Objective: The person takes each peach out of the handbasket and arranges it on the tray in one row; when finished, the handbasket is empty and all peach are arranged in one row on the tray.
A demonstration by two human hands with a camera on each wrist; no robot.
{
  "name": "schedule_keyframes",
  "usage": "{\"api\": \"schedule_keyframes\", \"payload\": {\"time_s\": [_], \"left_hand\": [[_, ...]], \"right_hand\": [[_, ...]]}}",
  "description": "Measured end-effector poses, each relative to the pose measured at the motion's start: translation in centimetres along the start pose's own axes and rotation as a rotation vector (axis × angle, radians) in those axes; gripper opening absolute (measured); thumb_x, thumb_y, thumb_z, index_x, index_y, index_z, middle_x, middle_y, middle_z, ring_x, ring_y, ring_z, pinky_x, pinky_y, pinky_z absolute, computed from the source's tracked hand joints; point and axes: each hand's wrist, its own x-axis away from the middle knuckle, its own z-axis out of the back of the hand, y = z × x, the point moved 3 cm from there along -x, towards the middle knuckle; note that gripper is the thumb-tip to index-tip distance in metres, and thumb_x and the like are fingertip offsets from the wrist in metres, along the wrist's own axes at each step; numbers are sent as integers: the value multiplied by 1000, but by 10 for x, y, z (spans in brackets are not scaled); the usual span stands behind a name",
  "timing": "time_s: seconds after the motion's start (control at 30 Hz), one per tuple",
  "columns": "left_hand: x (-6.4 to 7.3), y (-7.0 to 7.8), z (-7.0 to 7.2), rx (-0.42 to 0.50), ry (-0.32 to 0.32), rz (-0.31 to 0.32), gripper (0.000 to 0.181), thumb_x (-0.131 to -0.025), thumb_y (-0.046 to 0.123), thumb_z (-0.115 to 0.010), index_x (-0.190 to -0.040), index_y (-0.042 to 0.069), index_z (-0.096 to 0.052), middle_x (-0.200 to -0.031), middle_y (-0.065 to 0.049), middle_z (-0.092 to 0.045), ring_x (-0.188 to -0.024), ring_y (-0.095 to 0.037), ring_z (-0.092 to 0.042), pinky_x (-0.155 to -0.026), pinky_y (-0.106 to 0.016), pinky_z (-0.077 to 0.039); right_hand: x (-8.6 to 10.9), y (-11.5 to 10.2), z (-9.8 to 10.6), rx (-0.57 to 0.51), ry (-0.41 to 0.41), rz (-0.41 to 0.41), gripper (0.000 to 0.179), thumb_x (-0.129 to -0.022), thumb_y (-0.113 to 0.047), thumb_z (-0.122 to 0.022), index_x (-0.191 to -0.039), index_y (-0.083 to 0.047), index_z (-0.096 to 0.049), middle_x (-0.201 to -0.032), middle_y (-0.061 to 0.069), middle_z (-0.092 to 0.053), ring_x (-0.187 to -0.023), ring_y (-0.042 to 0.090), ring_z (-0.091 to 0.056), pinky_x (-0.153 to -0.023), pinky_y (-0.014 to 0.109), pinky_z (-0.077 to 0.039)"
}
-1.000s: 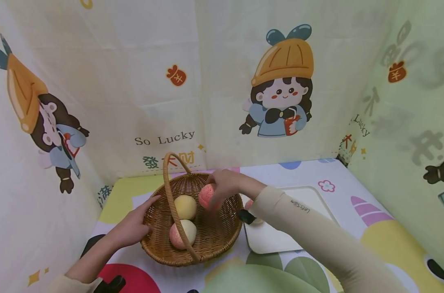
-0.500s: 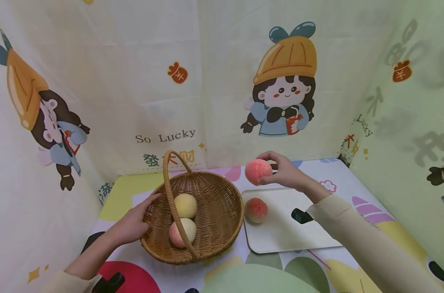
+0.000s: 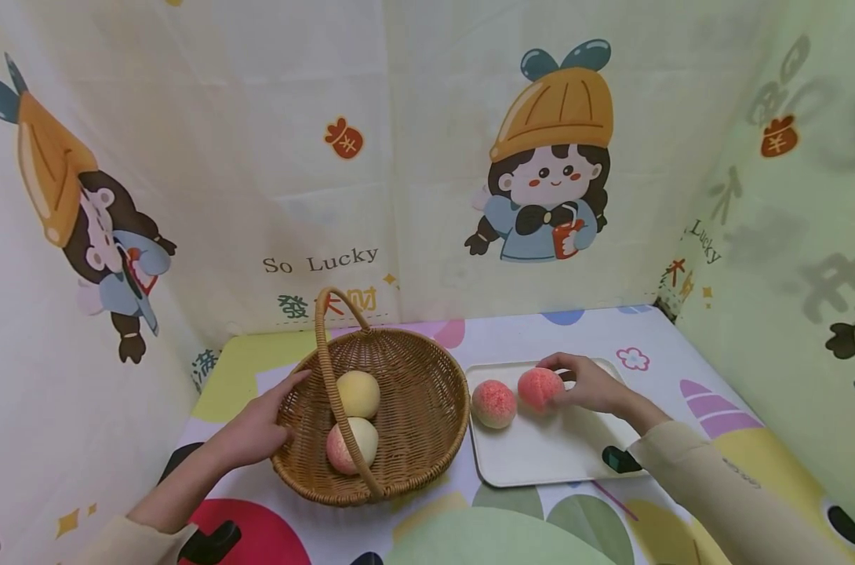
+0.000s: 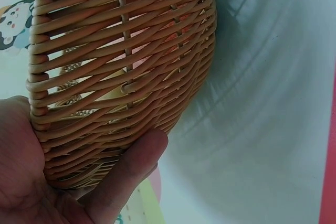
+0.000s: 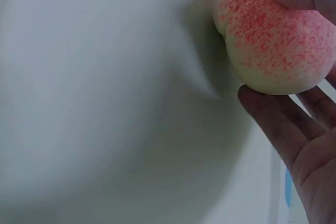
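Note:
My left hand [image 3: 254, 428] grips the left rim of a wicker basket [image 3: 431, 408]. In the left wrist view the thumb [image 4: 131, 169] presses the woven outer wall. Inside the basket lie a yellow peach [image 3: 359, 394] and a pink-and-cream peach [image 3: 340, 457], partly behind the arched handle. To the right, my right hand [image 3: 590, 386] holds a pink peach [image 3: 538, 389] at the white tray [image 3: 533, 467]. The right wrist view shows thumb and fingers around that peach [image 5: 278, 45], close over the tray surface. Another pink peach [image 3: 494, 405] sits on the tray's left side.
A patterned cloth [image 3: 498, 337] covers the table. Printed curtains [image 3: 427, 196] stand at the back and both sides. The basket's handle [image 3: 326, 369] arches above its left half, and the tray lies just right of the basket.
My right hand has lifted the pink peach out of the basket, carried it right and lowered it to the tray beside the other one. My left hand stays at the basket rim.

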Motion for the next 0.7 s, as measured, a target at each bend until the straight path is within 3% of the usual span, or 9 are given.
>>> {"api": "schedule_keyframes", "payload": {"time_s": [0.17,0.53,0.7], "left_hand": [[0,0,-1,-3,2,11,86,-79,-14,-58,-157,3,-27,-156,-33,-27,-127,-56,-44,-73,-47,-57],[1,1,-1,6,0,21,87,-78,-15,-56,-157,3,-26,-157,-33,-25,-126,-55,-46,-73,-46,-57],[1,0,-2,12,-6,18,86,-78,-15,-56,-157,2,-26,-157,-33,-26,-127,-55,-45,-75,-47,-57]], "right_hand": [[2,7,-9,-39,-31,43,59,-77,-15,-85,-129,-7,-58,-129,14,-58,-114,35,-59,-88,42,-52],[8,-5,-14,54,-55,132,62,-73,-12,-88,-128,-6,-60,-125,14,-60,-105,29,-62,-81,33,-54],[6,-11,-14,84,-79,138,68,-73,-13,-88,-132,-3,-57,-130,18,-58,-114,36,-59,-89,42,-53]]}}
